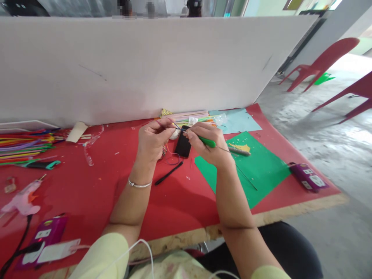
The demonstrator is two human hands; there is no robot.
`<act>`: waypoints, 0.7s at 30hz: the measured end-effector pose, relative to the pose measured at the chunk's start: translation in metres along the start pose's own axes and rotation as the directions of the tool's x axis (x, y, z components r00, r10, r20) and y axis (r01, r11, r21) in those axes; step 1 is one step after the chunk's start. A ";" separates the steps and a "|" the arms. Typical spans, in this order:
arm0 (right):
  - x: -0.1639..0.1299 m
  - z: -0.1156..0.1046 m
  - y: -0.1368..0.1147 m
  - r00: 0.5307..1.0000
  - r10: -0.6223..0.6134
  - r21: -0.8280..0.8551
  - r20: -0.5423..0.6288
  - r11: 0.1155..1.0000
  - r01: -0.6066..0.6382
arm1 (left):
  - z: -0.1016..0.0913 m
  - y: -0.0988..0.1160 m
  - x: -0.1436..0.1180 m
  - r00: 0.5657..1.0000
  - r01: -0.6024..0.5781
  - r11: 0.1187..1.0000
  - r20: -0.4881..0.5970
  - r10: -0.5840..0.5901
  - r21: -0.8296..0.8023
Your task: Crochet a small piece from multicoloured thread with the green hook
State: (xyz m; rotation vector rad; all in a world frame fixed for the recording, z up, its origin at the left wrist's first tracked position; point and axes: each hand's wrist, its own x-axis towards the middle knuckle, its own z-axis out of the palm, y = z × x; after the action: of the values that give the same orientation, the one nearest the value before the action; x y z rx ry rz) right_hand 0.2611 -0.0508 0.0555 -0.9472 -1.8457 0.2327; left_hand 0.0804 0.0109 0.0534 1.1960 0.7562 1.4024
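My left hand [155, 139] is raised over the red table, thumb and fingers closed on a thin strand of coloured yarn [176, 126]. Close beside it, my right hand [210, 145] grips a crochet hook [207, 142] by its green handle. The hook's thin metal end meets the yarn between both hands; the exact loop is too small to make out. Behind and below the hands are a white ball [174, 134], partly hidden, and a black phone [183, 145]. Loose yarn [174, 158] trails down to the table under my left hand.
A black pen [169, 173] lies below the phone. Right of it are a green sheet [255, 170], a grey marker-like stick [240, 151] and a purple box [308, 177]. Coloured pipe cleaners [26, 145], a pink glue gun [24, 197] and another purple box [49, 228] lie left. A white partition [124, 66] stands behind.
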 end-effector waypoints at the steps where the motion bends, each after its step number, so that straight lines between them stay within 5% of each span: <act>1: 0.000 0.001 -0.001 1.000 -0.010 -0.025 -0.002 1.000 0.010 | 0.000 0.000 0.000 1.000 -0.018 1.000 -0.015 0.019 0.009; 14: 0.000 0.012 -0.005 0.990 -0.141 -0.413 0.017 0.901 0.135 | -0.001 -0.011 -0.002 0.975 -0.183 0.975 -0.106 0.197 0.129; 18: 0.002 0.018 -0.002 0.978 -0.206 -0.566 0.025 0.804 0.184 | 0.002 -0.009 -0.005 0.974 -0.193 0.978 -0.107 0.201 0.081; 21: 0.002 0.020 0.003 0.969 -0.248 -0.549 -0.004 0.810 0.206 | 0.003 -0.009 -0.005 0.973 -0.206 0.978 -0.106 0.206 0.014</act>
State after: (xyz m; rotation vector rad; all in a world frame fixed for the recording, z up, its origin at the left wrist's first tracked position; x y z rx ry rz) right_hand 0.2454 -0.0417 0.0458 -1.0792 -1.9713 -0.5046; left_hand 0.0857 0.0075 0.0453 1.2373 0.7240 1.6478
